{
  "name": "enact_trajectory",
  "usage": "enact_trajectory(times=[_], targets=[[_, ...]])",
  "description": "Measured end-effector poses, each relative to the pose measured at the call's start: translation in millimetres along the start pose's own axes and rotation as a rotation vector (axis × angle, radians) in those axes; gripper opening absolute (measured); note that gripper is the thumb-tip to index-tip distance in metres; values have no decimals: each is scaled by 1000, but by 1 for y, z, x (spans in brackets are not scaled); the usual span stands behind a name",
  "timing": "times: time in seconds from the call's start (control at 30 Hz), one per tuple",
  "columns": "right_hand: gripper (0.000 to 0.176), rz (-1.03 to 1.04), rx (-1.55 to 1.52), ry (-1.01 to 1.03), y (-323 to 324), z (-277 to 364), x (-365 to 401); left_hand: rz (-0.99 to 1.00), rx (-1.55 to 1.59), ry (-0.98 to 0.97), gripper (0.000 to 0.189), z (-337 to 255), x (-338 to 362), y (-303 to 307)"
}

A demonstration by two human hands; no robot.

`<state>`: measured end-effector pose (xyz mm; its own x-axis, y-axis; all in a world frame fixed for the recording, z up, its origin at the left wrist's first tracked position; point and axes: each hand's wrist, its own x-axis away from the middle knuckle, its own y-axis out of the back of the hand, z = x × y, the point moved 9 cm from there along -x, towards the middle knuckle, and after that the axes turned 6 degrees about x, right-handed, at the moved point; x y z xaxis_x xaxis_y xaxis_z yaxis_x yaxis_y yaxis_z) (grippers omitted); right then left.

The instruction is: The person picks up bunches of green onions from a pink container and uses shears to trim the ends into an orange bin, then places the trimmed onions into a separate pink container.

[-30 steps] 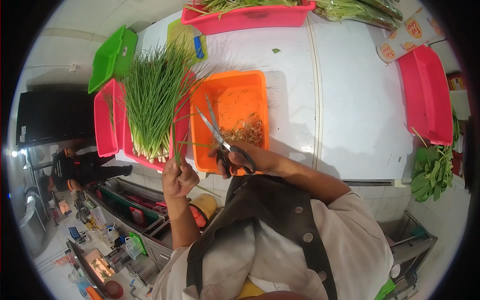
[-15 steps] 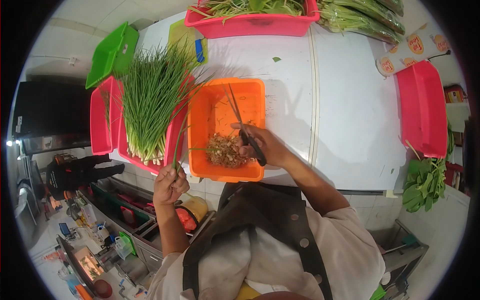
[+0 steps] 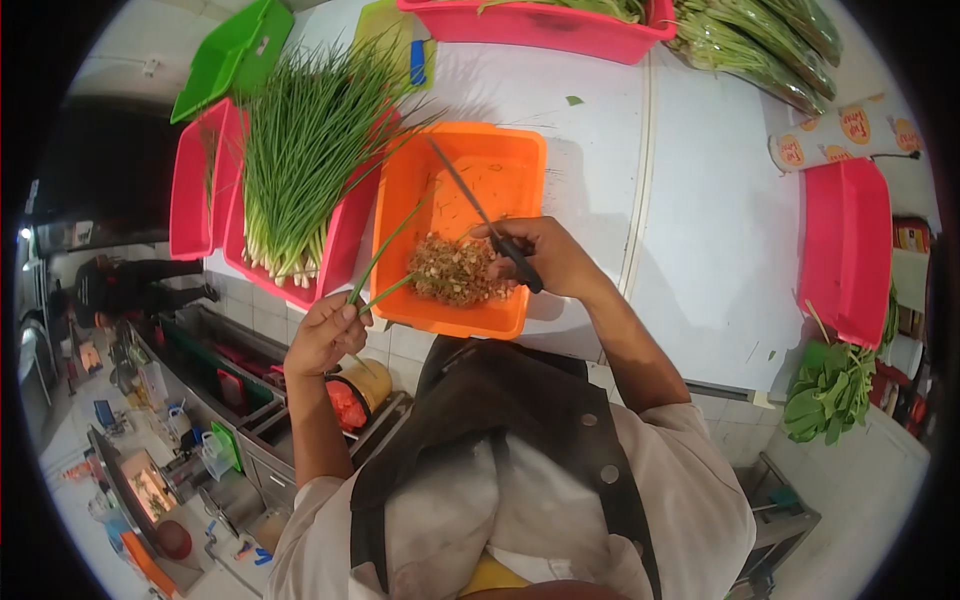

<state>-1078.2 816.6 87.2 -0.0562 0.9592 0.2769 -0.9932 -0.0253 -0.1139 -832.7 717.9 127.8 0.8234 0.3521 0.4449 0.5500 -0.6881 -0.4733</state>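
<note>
Red lettering that seems to read "Fuji Wrap" is being carried in repeated round orange logos on the white roll [image 3: 828, 142] at the far right of the desk [image 3: 715, 190]; the first word is being left uncertain by its small size. A small white label [image 3: 262, 45] is being borne by the green bin [image 3: 225, 57], its print being too small to be read.

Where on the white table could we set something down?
Widest: between the seam and the right-hand pink bin. Narrower: between the orange bin and the seam, beyond the right hand. Crowded: the left, around the spring onions, and the far edge.
</note>
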Motion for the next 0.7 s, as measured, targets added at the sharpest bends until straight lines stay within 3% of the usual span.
enact_trajectory(times=[0.1, 0.2, 0.3, 0.33, 0.43, 0.7], targets=[[54, -6, -155, 144, -1, -5, 4, -7, 33, -73, 30, -4, -1, 2], [76, 118, -134, 204, -14, -10, 11, -49, 60, -126, 30, -4, -4, 3], [84, 266, -163, 147, -37, -13, 24, -62, 64, -132, 30, -4, -9, 5], [62, 271, -188, 146, -42, -12, 28, -58, 63, -124, 30, -2, -11, 4], [67, 256, 3, 125, -42, -18, 27, -7, 32, -71, 29, 1, -13, -1], [72, 213, 102, 99, -36, -18, 26, -2, 31, -19, 27, 5, -18, -8]])
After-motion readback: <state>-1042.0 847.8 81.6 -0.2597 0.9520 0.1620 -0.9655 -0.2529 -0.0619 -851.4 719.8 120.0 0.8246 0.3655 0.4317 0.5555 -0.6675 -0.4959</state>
